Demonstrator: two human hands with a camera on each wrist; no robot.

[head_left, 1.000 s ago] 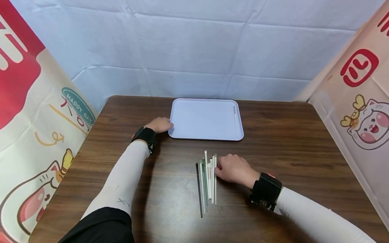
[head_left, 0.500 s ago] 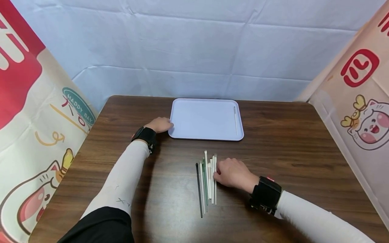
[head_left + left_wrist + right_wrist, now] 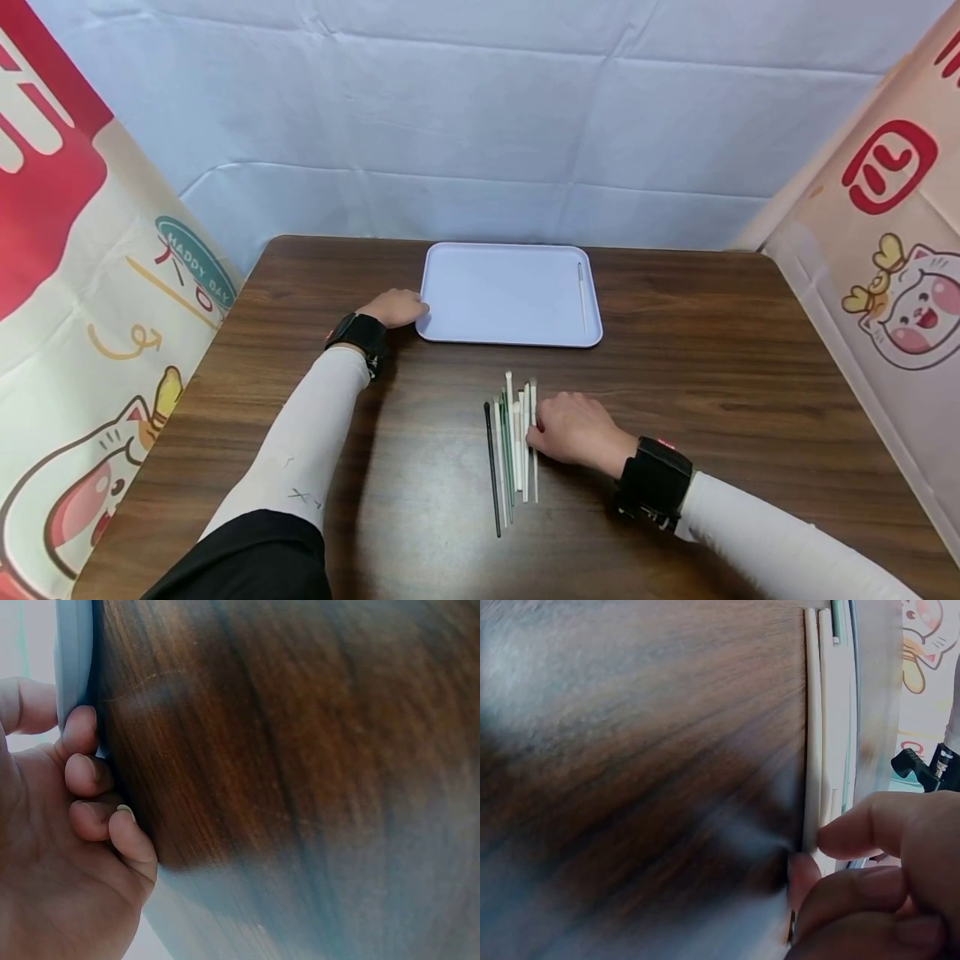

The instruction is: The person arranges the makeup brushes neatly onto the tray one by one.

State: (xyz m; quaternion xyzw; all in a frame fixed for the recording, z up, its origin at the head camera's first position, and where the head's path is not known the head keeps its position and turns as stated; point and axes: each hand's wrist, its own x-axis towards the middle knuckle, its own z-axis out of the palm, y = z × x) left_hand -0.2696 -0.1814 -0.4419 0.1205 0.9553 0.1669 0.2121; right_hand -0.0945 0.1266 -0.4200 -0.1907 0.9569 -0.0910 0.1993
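Observation:
At the tray's left edge, my left hand (image 3: 399, 308) pinches the rim of a pale, shallow tray (image 3: 495, 292). In the left wrist view, the fingers (image 3: 90, 776) are curled beside the tray's edge (image 3: 73, 660), with the thumb on its other side. My right hand (image 3: 577, 427) is at the right side of a row of thin sticks. Its thumb and index finger pinch the outermost white stick (image 3: 813, 735), also called the rightmost white stick (image 3: 536, 479) in the head view. White sticks (image 3: 517, 450), green sticks (image 3: 507, 458) and one black stick (image 3: 492, 467) lie roughly parallel.
One thin stick (image 3: 582, 296) lies inside the tray near its right side. The brown wooden table (image 3: 712, 358) ends at a pale blue cloth (image 3: 480, 125) behind. Printed cloth panels (image 3: 877, 275) stand along both sides.
My right hand moved slightly down and closed in on the rightmost white stick, whose lower end has shifted a little right, away from its neighbours. My left hand and the tray stay put.

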